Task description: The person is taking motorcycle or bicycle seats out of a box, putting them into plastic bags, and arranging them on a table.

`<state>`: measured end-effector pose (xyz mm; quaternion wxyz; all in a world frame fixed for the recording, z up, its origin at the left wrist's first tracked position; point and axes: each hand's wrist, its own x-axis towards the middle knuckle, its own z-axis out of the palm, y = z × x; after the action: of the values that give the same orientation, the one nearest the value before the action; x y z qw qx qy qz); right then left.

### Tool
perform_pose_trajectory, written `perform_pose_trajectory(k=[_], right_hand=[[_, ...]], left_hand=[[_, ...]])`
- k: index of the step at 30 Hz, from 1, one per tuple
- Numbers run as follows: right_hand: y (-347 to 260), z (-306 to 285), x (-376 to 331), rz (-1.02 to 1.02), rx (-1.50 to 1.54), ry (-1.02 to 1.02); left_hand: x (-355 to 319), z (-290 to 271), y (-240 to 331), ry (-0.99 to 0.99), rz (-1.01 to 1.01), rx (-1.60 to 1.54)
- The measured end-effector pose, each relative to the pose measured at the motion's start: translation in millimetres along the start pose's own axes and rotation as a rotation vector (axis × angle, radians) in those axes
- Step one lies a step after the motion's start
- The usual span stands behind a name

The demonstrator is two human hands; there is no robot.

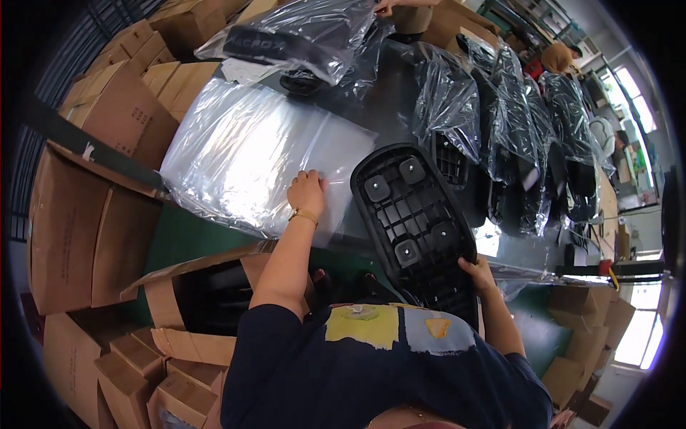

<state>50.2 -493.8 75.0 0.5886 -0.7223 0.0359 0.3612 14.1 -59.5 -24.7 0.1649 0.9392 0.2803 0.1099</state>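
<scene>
My right hand [479,275] grips the edge of a black motorcycle seat [421,204], tilted up in front of me. The seat's ribbed plastic underside faces me, with several square pads screwed onto it. A broad stack of clear plastic bags [236,143] lies on the table to the left of the seat. On its right part rests my left hand [307,194], fingers curled and closed on the top bag's film. A bracelet circles that wrist.
Several seats in clear bags [500,129] line the table's right side. At the far edge, another person's hand [384,7] touches a bagged seat [264,46]. Cardboard boxes [121,107] crowd the left; an open carton [164,304] with black contents stands beside me.
</scene>
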Motion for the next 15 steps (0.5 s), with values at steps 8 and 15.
perform_pose_trajectory(k=[8,15], right_hand=[[6.7,-3.1,-14.9,0.021,0.077,-0.021],[5.3,0.0,-0.2,0.079,0.051,-0.010]], left_hand=[[18.3,-17.8,-3.0,-0.197,-0.166,-0.181],[0.0,11.6,21.8,0.018,0.075,-0.111]])
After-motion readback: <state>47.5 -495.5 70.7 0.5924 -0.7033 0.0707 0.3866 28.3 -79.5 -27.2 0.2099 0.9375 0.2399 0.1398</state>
